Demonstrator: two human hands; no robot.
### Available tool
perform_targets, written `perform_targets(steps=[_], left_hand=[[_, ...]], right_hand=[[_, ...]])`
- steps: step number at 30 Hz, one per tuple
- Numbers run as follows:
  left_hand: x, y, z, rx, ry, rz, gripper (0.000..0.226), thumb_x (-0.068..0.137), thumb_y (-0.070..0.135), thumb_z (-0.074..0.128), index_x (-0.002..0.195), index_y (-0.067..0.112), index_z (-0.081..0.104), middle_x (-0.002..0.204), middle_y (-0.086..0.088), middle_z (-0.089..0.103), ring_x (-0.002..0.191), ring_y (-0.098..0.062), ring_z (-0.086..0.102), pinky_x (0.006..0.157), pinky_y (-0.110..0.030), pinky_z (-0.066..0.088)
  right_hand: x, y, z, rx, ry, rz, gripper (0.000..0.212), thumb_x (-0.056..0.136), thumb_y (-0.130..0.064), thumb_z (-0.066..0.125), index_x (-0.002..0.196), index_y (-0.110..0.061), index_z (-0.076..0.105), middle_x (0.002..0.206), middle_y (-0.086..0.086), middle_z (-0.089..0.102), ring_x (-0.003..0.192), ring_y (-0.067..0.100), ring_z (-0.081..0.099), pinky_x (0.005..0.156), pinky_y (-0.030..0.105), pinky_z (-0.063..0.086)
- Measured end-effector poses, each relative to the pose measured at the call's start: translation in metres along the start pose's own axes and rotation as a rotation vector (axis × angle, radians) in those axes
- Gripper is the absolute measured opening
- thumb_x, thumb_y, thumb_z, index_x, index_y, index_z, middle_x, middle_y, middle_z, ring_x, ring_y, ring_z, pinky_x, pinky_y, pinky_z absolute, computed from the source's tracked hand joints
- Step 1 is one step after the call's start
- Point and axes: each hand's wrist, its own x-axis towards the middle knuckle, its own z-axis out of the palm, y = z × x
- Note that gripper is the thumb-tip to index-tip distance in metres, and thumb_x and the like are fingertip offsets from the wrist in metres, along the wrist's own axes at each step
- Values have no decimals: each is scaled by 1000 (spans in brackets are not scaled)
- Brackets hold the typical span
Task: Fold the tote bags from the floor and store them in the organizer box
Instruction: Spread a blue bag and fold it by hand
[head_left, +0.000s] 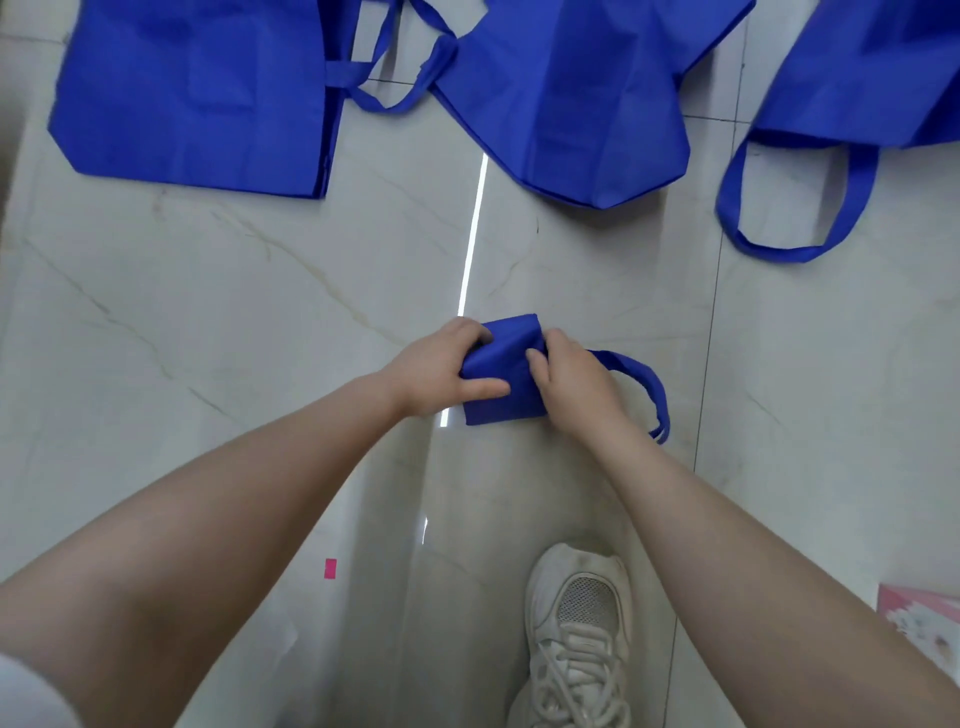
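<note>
We find no legible text, label, brand, number or sign. The pink printed item (930, 623) at the lower right edge carries a pattern, but we can read no wording on it.

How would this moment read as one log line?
step: folding | left hand, right hand: on folded bag | flat bags: three | box: unseen

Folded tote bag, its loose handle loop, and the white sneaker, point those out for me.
folded tote bag (501, 371), head view, on the blue fabric between the two hands
handle loop (655, 385), head view, on the strap's outer bend
white sneaker (579, 634), head view, on the laces
</note>
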Motion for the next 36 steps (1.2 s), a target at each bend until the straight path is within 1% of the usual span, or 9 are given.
perform_targets(steps=[3,6,8,11,13,19,22,32,36], left_hand=[[8,2,1,5,43,-48,77,84,34,66,146,15,25,152,-3,23,131,-19,36,104,-28,31],[19,8,3,271,46,-106,66,88,39,60,143,18,29,141,-5,38,125,-26,38,101,-36,31],[24,12,4,442,74,-130,58,88,42,57,137,19,36,134,-5,42,123,-27,35,100,-38,27],[20,20,5,381,92,-74,47,88,32,59,129,14,44,124,-6,45,115,-26,43,96,-35,33],[9,25,6,279,83,5,39,88,23,60,122,10,46,119,-7,47,102,-26,51,84,-35,42],[-46,28,-13,327,79,166,28,88,26,59,111,14,49,98,-3,63,80,-23,53,67,-31,37],[-75,36,-34,286,115,219,26,86,25,63,105,15,49,88,0,60,77,-22,51,63,-30,33],[-169,122,-125,366,125,382,51,77,44,70,113,18,46,97,2,64,82,-20,55,68,-32,44],[-200,131,-144,667,137,389,44,83,47,62,112,18,44,95,-4,63,77,-23,54,61,-31,37]], right_hand=[[8,-11,3,-56,54,111,38,102,-35,30,119,-8,50,124,8,48,84,25,54,68,35,43],[11,-19,0,-174,83,152,40,99,-39,38,122,-7,46,127,10,42,89,26,55,67,35,43],[8,-18,-4,-287,134,67,51,94,-41,50,130,-7,39,136,11,34,109,27,49,82,35,44],[-3,-6,-9,-420,53,-111,78,88,-41,60,146,-11,18,155,11,7,139,29,19,112,38,19],[-12,6,-8,-436,-7,-136,87,88,-42,59,150,-13,5,158,10,7,144,26,9,116,40,4],[-47,9,-9,-422,-74,-162,63,91,-56,46,140,-21,31,135,3,48,123,25,43,109,36,17],[-69,-16,-27,-329,-43,-211,44,90,-48,53,121,-18,44,113,2,62,100,27,57,87,35,38],[-160,-123,-114,-588,132,-370,34,96,-45,44,109,-14,43,110,4,60,93,31,59,63,35,36],[-186,-151,-108,-261,-66,-223,43,87,-41,61,118,-19,40,107,2,60,87,23,57,65,32,39]])
